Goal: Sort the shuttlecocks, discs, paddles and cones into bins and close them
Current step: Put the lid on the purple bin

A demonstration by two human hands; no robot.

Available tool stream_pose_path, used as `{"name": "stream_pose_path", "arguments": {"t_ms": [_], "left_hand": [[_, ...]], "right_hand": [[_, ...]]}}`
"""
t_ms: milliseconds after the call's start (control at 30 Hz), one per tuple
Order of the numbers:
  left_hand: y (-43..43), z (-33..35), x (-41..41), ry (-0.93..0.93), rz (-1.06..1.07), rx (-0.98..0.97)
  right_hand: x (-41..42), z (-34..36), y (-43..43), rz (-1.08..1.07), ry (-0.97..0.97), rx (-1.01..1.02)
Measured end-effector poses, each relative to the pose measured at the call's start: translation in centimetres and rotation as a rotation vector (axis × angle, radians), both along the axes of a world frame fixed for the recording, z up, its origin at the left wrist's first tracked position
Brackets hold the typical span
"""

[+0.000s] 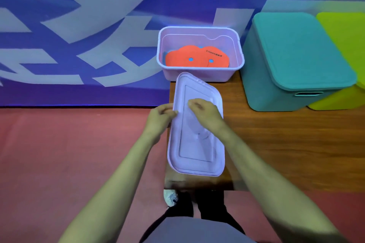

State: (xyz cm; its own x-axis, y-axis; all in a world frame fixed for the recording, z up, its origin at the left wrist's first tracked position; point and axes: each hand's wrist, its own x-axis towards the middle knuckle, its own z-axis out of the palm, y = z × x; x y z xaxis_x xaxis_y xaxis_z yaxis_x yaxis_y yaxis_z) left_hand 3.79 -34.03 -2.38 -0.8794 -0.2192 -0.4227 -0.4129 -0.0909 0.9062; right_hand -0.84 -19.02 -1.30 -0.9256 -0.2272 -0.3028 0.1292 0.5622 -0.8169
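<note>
Left hand (161, 116) pinches lid (197, 150) left edge; right hand (203, 111) curled atop lid, seemingly gripping, blurred. Lilac lid tilted, just before open bin (199, 74); orange discs (189, 59) inside bin.

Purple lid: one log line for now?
left hand: grips pale purple plastic lid | right hand: rests on lid | purple plastic bin: open, orange discs inside

Left hand (161, 116) pinches lilac lid (197, 150) at its left rim. Right hand (205, 113) fingers curled on lid top, grip unclear (blur). Open lilac bin (221, 74) holding orange discs (189, 58) sits just beyond the fingertips. Lidded teal bin (296, 55) is right of the right-hand fingers.
</note>
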Motion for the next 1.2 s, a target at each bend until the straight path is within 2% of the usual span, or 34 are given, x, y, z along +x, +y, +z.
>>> {"name": "stream_pose_path", "arguments": {"t_ms": [67,167,233,333,533,667,800,900,1000,1200], "left_hand": [[0.9,1.3,-0.5,0.047,-0.044,0.029],[2.2,2.4,-0.9,0.091,-0.148,0.027],[2.8,2.7,-1.0,0.088,-0.167,0.099],[3.3,3.2,-1.2,0.073,-0.193,0.187],[3.6,3.8,-1.9,0.133,-0.366,0.135],[3.4,3.3,-2.4,0.097,-0.221,0.079],[3.1,1.9,-3.1,-0.001,-0.08,0.097],[3.2,1.4,-3.4,-0.059,-0.017,0.1],[2.7,1.7,-4.0,-0.053,0.004,0.111],[1.8,4.2,-6.3,0.069,0.021,0.167]], "right_hand": [[-1.0,2.2,-0.9,-0.048,-0.044,-0.079],[-1.9,4.2,-0.7,-0.209,-0.237,-0.278],[-2.0,5.2,0.3,-0.204,-0.258,-0.296],[-1.9,6.5,1.4,-0.186,-0.193,-0.23],[-2.3,8.2,3.0,-0.169,0.038,0.054],[-2.3,9.8,4.5,-0.099,0.157,0.228],[-2.1,11.7,5.5,-0.007,0.309,0.232],[-2.1,13.1,5.9,0.047,0.388,0.139],[-2.6,14.2,6.2,0.028,0.459,-0.055],[-5.1,15.2,6.4,-0.127,0.401,-0.479]]}}
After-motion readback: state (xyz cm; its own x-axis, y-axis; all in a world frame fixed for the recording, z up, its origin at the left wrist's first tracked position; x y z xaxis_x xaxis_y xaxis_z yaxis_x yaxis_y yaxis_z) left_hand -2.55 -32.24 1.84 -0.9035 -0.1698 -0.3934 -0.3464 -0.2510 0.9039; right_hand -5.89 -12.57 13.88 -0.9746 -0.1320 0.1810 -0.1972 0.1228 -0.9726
